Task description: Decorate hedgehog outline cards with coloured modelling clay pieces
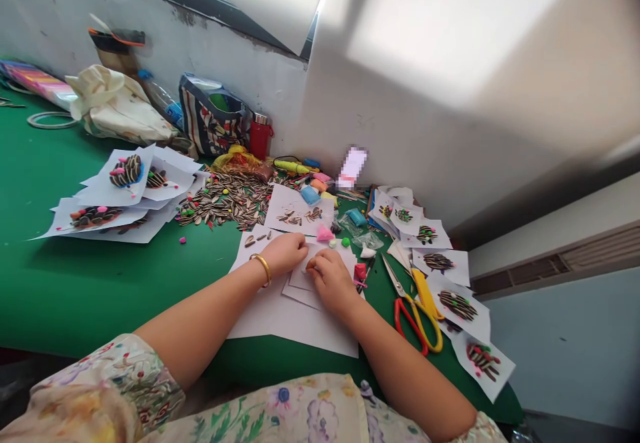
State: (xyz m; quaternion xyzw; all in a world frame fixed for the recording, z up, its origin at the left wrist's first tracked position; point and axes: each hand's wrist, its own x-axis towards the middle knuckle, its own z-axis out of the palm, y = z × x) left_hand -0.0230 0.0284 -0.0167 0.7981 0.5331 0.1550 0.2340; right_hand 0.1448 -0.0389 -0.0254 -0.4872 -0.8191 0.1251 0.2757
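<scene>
My left hand (284, 254), with a gold bangle at the wrist, hovers over or rests on white paper, its fingers curled closed. Close beside it, my right hand (332, 280) has its fingertips pinched together. Anything held in either hand is hidden or too small to name. Under both hands lie small white paper sheets (303, 293) on a larger white sheet (280, 320). A few sunflower seeds (250, 240) sit by my left hand. Just beyond are another sheet with seeds (300, 215), a lump of pink clay (325, 234) and a green clay ball (345, 242).
Scissors (407, 300) with red and yellow handles lie right, beside a yellow tool (425, 293). Seed-decorated paper sheets (457, 304) line the right edge; more are stacked left (125, 176). A seed heap (235, 200), red bottle (260, 138) and bags (210, 113) stand behind.
</scene>
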